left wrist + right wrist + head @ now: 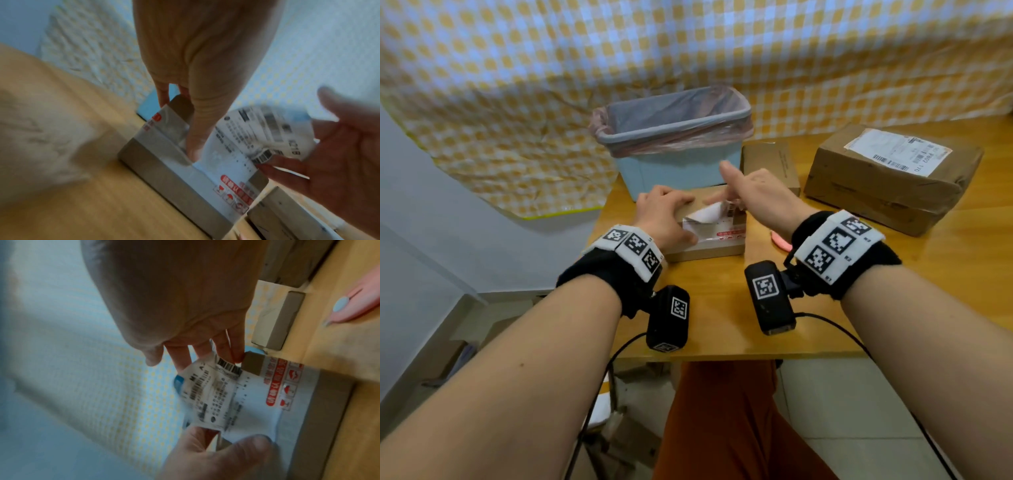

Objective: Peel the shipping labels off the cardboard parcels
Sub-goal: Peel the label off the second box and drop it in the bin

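Note:
A small flat cardboard parcel (709, 250) (164, 175) (329, 402) lies near the table's left edge. Its white shipping label (705, 214) (267, 129) (211, 394) is peeled up and curls over on its far side, while the near part still sticks down. My left hand (671, 212) (195, 65) holds the parcel, thumb pressed on its top at the label's edge, fingers curled over its far edge. My right hand (750, 192) (174, 296) has straight fingers against the lifted label and its thumb spread away.
A blue bin (678, 116) with a pink liner stands just behind the parcel. A small brown box (770, 164) and a large parcel (890, 174) bearing a label (897, 150) sit to the right. A pink cutter (780, 241) lies beside my right wrist.

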